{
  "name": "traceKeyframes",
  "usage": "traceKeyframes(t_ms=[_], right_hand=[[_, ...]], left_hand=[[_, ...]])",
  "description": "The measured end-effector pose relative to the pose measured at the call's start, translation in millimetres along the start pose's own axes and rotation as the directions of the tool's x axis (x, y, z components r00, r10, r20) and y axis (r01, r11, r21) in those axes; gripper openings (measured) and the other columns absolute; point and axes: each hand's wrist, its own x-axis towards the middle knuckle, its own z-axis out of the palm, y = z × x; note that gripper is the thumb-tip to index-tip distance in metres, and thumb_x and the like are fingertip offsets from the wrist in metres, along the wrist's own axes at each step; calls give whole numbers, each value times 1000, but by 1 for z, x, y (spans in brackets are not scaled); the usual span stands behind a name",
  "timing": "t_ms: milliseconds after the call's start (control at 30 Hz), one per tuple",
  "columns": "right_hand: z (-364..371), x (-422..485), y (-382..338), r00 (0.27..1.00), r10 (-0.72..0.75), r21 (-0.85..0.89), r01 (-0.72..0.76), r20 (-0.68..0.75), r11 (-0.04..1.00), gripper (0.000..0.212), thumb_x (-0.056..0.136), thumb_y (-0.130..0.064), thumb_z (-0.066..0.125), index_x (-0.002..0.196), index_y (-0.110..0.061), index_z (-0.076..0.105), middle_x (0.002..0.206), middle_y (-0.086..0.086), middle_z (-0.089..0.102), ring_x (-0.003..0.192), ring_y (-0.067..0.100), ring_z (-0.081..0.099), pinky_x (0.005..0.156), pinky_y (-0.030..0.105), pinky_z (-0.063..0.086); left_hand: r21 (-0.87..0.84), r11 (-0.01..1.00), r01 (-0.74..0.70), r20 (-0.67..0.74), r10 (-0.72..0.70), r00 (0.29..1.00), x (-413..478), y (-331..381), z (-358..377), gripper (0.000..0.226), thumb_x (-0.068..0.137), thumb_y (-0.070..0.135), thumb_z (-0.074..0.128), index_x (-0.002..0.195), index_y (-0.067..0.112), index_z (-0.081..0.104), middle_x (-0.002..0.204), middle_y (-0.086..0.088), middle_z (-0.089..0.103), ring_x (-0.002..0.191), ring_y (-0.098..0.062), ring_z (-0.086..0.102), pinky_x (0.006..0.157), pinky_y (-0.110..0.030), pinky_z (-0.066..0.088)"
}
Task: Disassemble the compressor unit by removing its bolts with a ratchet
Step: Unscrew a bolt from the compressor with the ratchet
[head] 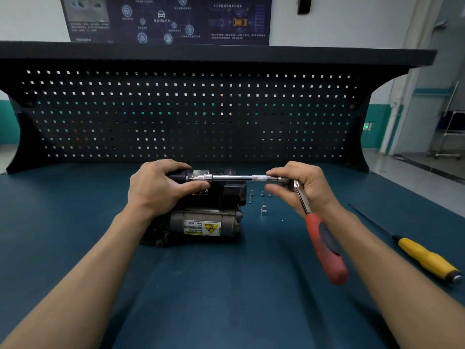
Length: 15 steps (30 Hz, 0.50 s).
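Our forearms [75, 285] span the bench [226, 298] | left hand [156, 187] curls round compressor unit [181, 222] top, mid-bench | right hand [304, 190] pinches extension bar [234, 177] beside ratchet [324, 248] head | we should keep bar square to the hidden bolt, unit braced.

Single head-worn wide-angle view, looking forward and down over the dark blue-topped bench [226, 285], close; black perforated pegboard [191, 114] at 12 o'clock.
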Motion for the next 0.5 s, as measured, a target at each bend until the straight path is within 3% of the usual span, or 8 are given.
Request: traceKeyframes(t_ms=[133,233,267,400,500], right_hand=[[-1,-2,-8,991,128,125,-132,39,983,21,77,-18,86,97,-19,78,75,-12,70,70,-1,65,70,9,45],[-7,-2,-14,950,256,243,-295,180,924,13,76,-39,84,86,-33,79,75,-13,74,67,-2,65,65,9,47],[-9,-1,-15,929,296,248,-348,222,904,19,76,-49,82,84,-32,79,71,-13,72,64,-2,63,61,10,46],[-10,4,-16,824,494,339,-565,276,753,82,65,-84,66,86,-5,75,55,-2,49,50,11,41,43,18,33],[-10,7,-19,719,596,402,-694,357,597,90,56,-91,65,85,-8,78,52,4,45,41,12,34,37,20,28]], left_hand=[[-5,1000,-7,8,7,1000,0,-1,0,71,42,97,59,90,47,72,87,37,65,89,6,62,74,-25,46],[6,1000,-9,24,9,1000,1,-2,1,73,43,94,62,94,43,74,88,31,68,91,4,63,74,-26,45],[9,1000,-9,28,9,1000,2,-2,1,73,43,93,63,95,42,74,89,30,68,91,4,63,74,-26,45],[14,1000,-9,33,9,999,2,-2,1,74,43,93,62,95,41,75,89,30,68,91,3,63,76,-27,47],[17,1000,-17,33,16,999,1,-2,0,71,44,92,62,94,42,74,87,31,68,90,3,63,74,-25,47]])
